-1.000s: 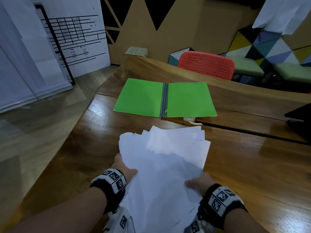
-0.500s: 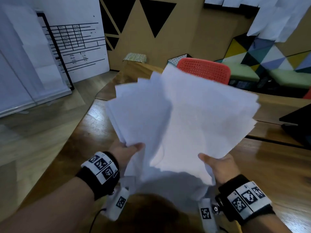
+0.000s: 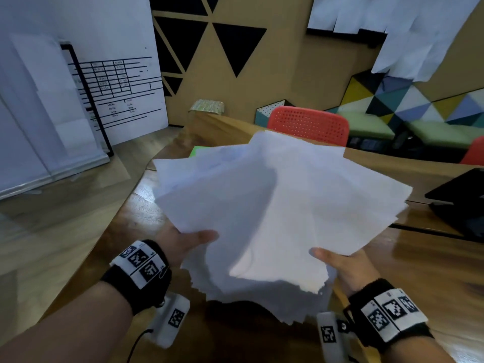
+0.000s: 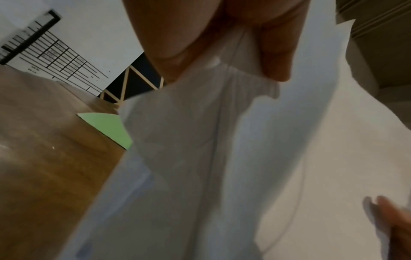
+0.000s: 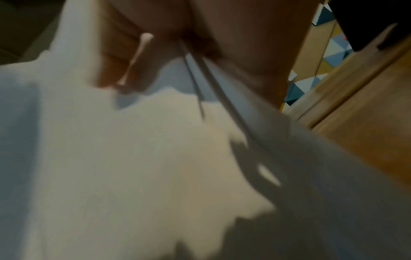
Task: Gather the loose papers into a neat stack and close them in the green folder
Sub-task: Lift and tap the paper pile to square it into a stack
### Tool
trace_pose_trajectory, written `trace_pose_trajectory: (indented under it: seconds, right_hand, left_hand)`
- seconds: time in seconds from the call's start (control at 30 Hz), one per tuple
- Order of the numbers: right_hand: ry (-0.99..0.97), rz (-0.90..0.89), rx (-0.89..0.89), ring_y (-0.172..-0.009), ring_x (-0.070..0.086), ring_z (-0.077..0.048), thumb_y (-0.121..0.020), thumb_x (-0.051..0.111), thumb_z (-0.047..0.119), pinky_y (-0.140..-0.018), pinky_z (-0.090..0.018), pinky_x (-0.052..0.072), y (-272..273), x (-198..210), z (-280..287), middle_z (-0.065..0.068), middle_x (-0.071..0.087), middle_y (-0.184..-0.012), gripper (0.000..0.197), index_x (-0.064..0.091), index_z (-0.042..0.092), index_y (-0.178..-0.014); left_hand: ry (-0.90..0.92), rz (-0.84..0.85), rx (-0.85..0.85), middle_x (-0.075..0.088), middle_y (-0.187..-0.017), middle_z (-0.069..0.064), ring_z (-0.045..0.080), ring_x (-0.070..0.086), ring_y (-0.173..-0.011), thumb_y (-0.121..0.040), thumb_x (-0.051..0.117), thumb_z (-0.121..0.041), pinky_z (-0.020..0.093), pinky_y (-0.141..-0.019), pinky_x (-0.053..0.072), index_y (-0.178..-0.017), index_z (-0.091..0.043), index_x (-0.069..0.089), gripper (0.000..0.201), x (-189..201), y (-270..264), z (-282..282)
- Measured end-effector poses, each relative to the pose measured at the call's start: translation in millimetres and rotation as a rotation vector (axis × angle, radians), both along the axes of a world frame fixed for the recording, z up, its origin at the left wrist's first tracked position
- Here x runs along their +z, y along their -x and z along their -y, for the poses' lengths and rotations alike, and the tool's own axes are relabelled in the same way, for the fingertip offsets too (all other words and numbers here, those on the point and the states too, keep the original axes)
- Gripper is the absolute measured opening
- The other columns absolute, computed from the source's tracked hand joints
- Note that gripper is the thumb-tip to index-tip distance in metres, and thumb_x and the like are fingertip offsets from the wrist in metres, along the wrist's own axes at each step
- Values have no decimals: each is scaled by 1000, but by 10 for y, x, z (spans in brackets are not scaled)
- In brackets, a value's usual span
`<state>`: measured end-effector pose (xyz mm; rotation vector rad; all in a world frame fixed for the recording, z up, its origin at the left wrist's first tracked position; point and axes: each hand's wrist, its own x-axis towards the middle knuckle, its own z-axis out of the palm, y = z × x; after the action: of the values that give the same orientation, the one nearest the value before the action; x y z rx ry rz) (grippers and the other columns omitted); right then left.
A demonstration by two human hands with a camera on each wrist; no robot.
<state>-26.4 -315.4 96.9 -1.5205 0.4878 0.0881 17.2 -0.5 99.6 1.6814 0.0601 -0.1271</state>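
Observation:
An uneven sheaf of white papers (image 3: 275, 205) is held up off the wooden table, tilted toward me, its edges fanned out. My left hand (image 3: 183, 242) grips its lower left edge, thumb on top. My right hand (image 3: 343, 265) grips the lower right edge, thumb on top as well. The left wrist view shows the papers (image 4: 222, 158) pinched under my left thumb; the right wrist view shows the papers (image 5: 133, 158) pinched by my right hand. The green folder (image 3: 195, 151) lies on the table behind the papers, almost wholly hidden. A corner of the folder (image 4: 109, 126) shows in the left wrist view.
The wooden table (image 3: 432, 271) stretches ahead and to the right. A red perforated chair (image 3: 309, 125) stands beyond its far edge. A black laptop-like object (image 3: 461, 203) sits at the right. A white board with a printed table (image 3: 117, 90) leans at the left.
The papers went from lying on the table under both hands to being lifted and held up in front of me, covering the green folder. Since half a second ago they shifted only slightly.

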Motion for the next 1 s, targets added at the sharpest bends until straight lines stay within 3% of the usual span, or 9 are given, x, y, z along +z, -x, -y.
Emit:
trace_pose_trajectory:
  seconds: [0.1, 0.23, 0.33, 0.47, 0.57, 0.63, 0.7, 0.87, 1.0]
  right_hand:
    - [-78, 40, 127, -113, 61, -34, -28, 94, 31, -105, -49, 41, -27, 60, -73, -9, 77, -88, 51, 80, 9, -72]
    - [-64, 235, 25, -89, 71, -20, -59, 83, 0, -82, -34, 56, -113, 287, -273, -7, 75, -90, 43, 68, 10, -98]
    - [-92, 234, -45, -86, 69, -31, -42, 91, 21, -89, -44, 51, -151, 366, -224, -13, 73, -93, 64, 67, 0, -98]
    - [-116, 176, -39, -95, 66, -45, -10, 92, 49, -89, -55, 51, -117, 312, -185, -30, 69, -100, 109, 67, -16, -95]
    - [-165, 324, -36, -102, 65, -42, -19, 96, 33, -88, -55, 52, -110, 247, -266, -17, 72, -103, 102, 65, -4, -108]
    - [-181, 407, -9, -104, 66, -36, -36, 94, 14, -87, -50, 54, -106, 223, -310, -10, 74, -103, 82, 63, 5, -112]
    - [-184, 435, 4, -100, 68, -31, -35, 94, 20, -83, -44, 57, -114, 198, -287, -10, 74, -104, 86, 63, 4, -113]
    - [-162, 383, 4, -91, 70, -30, -40, 93, 19, -64, -25, 60, -137, 211, -162, -4, 77, -83, 71, 64, -1, -102]
    - [-114, 376, 59, -96, 68, -31, -59, 82, -3, -84, -42, 57, -194, 312, -405, -12, 73, -101, 44, 66, 13, -96]
  left_hand:
    - [47, 43, -199, 76, -94, -1, 17, 70, -94, -46, 90, -23, 32, -78, 57, -98, -18, 69, 56, 117, -15, 91]
    - [47, 120, -14, 66, -49, -24, -8, 63, -55, -59, 83, -13, 5, -50, 50, -76, -23, 64, 27, 322, -96, 294]
    - [188, 218, 77, 70, -60, -24, -9, 65, -57, -37, 83, -30, 16, -60, 57, -72, -24, 70, 38, 476, -143, 256]
    - [128, 418, -6, 74, -99, -9, 15, 68, -99, -33, 86, -52, 36, -84, 56, -97, -30, 69, 69, 554, -90, 166]
    - [-4, 363, -80, 71, -93, -26, -12, 64, -90, -34, 78, -68, 23, -85, 53, -95, -43, 67, 67, 375, -26, 216]
    - [21, 252, -41, 66, -88, -22, -19, 61, -74, -40, 87, -50, 9, -72, 51, -101, -33, 64, 67, 285, -19, 309]
    - [-79, 172, -38, 66, -91, -10, -4, 65, -80, -63, 83, -18, 5, -62, 47, -103, -19, 61, 46, 286, -29, 355]
    - [-36, 182, -84, 74, -79, -19, -7, 67, -75, -25, 86, -50, 11, -67, 52, -80, -32, 68, 60, 397, -77, 238]
    - [-194, 142, -34, 61, -100, 2, 13, 58, -82, -57, 85, -33, 21, -75, 47, -106, -20, 59, 58, 488, -32, 500]
